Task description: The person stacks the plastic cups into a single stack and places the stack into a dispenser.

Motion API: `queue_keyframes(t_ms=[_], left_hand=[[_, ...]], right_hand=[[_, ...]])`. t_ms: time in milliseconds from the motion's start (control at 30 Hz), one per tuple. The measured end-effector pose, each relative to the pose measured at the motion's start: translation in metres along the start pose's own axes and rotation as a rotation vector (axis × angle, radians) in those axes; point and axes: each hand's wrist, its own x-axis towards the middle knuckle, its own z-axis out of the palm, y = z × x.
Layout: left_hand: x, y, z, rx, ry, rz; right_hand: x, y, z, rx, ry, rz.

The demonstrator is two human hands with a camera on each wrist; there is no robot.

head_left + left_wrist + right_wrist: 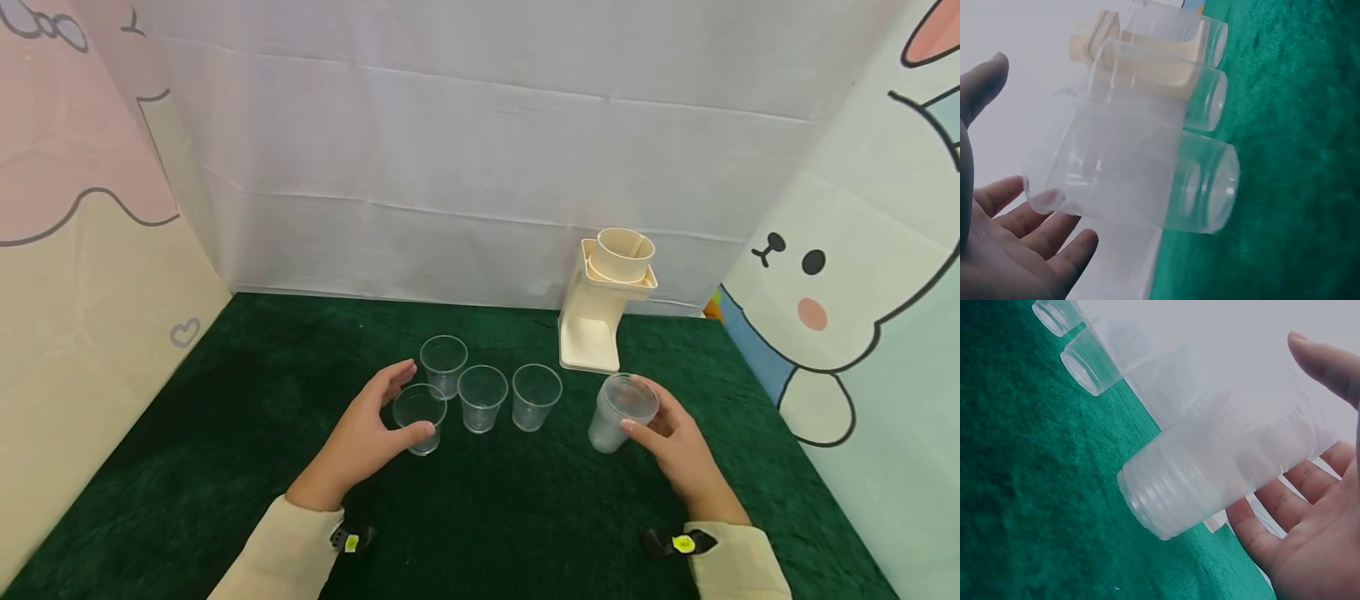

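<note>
My left hand [367, 433] is spread around the nearest left clear plastic cup [424, 446]. In the left wrist view its fingers [1054, 234] reach the rim of that cup [1141, 175], and the thumb stands apart from it. Three more clear cups stand close by: one behind [444, 385], one in the middle [482, 412] and one to the right [534, 408]. On the right, my right hand [678, 454] holds a stack of nested clear cups [611, 421] near the top, thumb in front and fingers behind. The stack [1179, 475] looks cloudy from its many layers.
A cream-coloured stand with a round cup-like top [592, 333] is at the back right, behind the stack. Dark green cloth [480, 525] covers the table. A white curtain [420, 167] closes off the back, with printed panels at both sides.
</note>
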Motion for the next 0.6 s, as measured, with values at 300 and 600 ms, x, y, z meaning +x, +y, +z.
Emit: queue_keyframes(t_ms=[300, 600], left_hand=[[0.003, -0.02, 0.001, -0.136, -0.055, 0.019], [0.007, -0.036, 0.003, -0.26, -0.126, -0.004]], right_hand=[[0.001, 0.005, 0.001, -0.024, 0.007, -0.001], [0.001, 0.006, 0.0, -0.012, 0.003, -0.017]])
